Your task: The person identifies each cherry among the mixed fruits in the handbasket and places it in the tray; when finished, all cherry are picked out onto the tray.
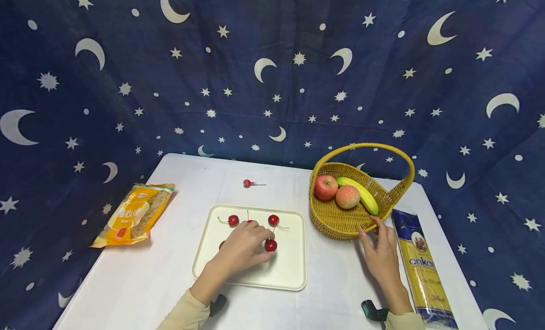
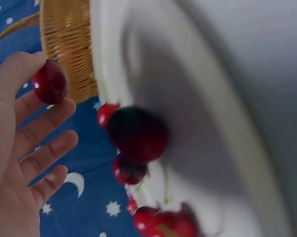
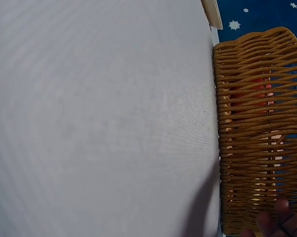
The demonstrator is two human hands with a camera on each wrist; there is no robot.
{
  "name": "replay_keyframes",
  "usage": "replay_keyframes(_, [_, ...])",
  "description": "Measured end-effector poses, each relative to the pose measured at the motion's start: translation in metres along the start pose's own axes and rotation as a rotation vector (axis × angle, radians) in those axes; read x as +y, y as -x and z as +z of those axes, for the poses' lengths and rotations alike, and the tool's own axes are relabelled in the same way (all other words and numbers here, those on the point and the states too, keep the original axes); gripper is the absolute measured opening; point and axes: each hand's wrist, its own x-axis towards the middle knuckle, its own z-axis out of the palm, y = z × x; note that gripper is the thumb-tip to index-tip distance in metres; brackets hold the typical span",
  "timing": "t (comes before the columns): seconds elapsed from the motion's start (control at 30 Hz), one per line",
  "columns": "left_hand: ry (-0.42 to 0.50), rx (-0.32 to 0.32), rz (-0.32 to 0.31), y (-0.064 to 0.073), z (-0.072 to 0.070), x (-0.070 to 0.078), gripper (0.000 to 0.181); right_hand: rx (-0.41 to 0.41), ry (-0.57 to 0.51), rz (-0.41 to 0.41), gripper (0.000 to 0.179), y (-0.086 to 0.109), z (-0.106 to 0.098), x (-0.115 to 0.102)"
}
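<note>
My left hand (image 1: 244,245) is over the cream tray (image 1: 294,273), pinching a dark red cherry (image 2: 50,82) between thumb and index finger. The other fingers are spread in the left wrist view. Several more cherries (image 1: 274,220) with thin green stems lie on the tray, some partly hidden behind the hand. My right hand (image 1: 382,252) is at the near right side of a wicker basket (image 1: 336,230), thumb and fingertips holding its rim. Inside the basket are a red apple (image 1: 326,187), a peach (image 1: 347,197) and a banana (image 1: 359,193).
A red lollipop (image 1: 248,183) lies behind the tray. At the left edge of the white table (image 1: 170,282) is an orange food bag (image 1: 134,214). A yellow and blue pasta pack (image 1: 423,273) lies along the right edge. The basket's handle (image 1: 366,145) arches high.
</note>
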Motion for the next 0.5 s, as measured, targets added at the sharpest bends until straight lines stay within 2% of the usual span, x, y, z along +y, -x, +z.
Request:
replay_keyframes(0.27, [-0.071,-0.057,-0.004,0.006,0.022,0.008,0.026,0.004,-0.008,0.001,0.057,0.002,0.0,0.0])
replay_keyframes(0.37, [-0.102,-0.074,-0.024,0.009,0.026,0.01,0.029,0.005,-0.008,-0.005,0.057,0.002,0.0,0.001])
replay_keyframes(0.5, [-0.114,-0.072,-0.067,0.013,0.026,0.013,0.042,0.002,0.001,-0.021,0.057,0.002,0.0,0.001])
